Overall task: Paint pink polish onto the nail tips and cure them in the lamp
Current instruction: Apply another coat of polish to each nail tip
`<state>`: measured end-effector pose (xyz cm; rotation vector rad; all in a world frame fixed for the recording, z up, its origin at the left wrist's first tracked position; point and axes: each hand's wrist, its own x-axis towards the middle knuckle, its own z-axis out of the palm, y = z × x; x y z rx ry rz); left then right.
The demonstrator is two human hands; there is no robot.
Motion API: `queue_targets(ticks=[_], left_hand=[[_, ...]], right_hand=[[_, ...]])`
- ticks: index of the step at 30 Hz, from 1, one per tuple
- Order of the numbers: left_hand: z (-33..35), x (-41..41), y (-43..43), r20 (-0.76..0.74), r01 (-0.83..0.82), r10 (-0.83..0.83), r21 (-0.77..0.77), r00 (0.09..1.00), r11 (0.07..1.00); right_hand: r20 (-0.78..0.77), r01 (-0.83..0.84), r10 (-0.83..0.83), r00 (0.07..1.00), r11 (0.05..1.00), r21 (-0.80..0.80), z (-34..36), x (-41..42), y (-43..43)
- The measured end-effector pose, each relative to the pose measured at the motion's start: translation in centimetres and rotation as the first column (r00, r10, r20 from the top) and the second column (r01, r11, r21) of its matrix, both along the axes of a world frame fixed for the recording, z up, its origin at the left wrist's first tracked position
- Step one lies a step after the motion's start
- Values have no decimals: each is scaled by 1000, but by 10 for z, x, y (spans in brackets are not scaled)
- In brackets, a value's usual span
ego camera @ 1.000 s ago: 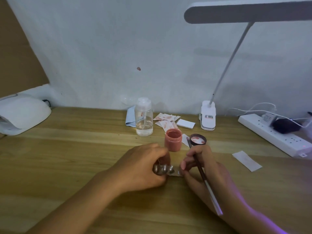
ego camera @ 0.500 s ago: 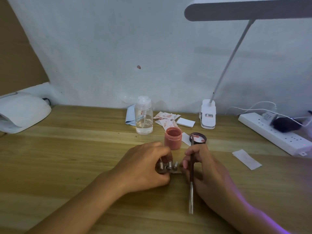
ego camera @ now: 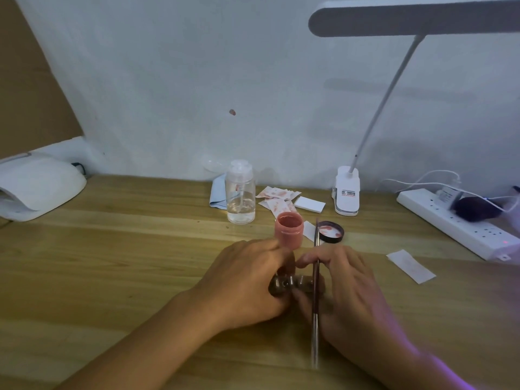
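While the stand (ego camera: 298,282) with the tips sits on the table (ego camera: 112,263) between both hands, the left hand (ego camera: 247,282) grips it and the right hand (ego camera: 347,289) pinches the brush (ego camera: 316,305). The open pink jar (ego camera: 289,230) is just behind the fingers, so a bump may spill it. A shaky brush may smear. The lamp (ego camera: 36,187) waits far left.

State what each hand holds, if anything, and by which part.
The left hand grips the small metal nail-tip stand at its left end; the right hand holds the thin dark brush about mid-handle.
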<state>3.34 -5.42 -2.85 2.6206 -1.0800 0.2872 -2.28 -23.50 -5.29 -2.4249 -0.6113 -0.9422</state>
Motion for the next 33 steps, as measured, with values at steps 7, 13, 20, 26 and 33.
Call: queue_targets(ticks=[7, 13, 20, 26, 33], left_hand=[[-1, -1, -1, 50, -9, 9, 6, 999, 1000], [-2, 1, 0, 36, -13, 14, -12, 999, 1000], [-4, 1, 0, 43, -16, 17, -19, 999, 1000], [-7, 10, 8, -84, -65, 60, -58, 995, 996], [-8, 21, 19, 65, -132, 137, -71, 989, 989]], right_hand=[[74, 11, -6, 997, 998, -68, -4, 2, 0], [85, 35, -28, 996, 997, -75, -5, 4, 0], [79, 14, -8, 997, 997, -77, -5, 3, 1], [55, -53, 56, 997, 996, -66, -2, -1, 1], [19, -36, 36, 999, 999, -8, 0, -1, 0]])
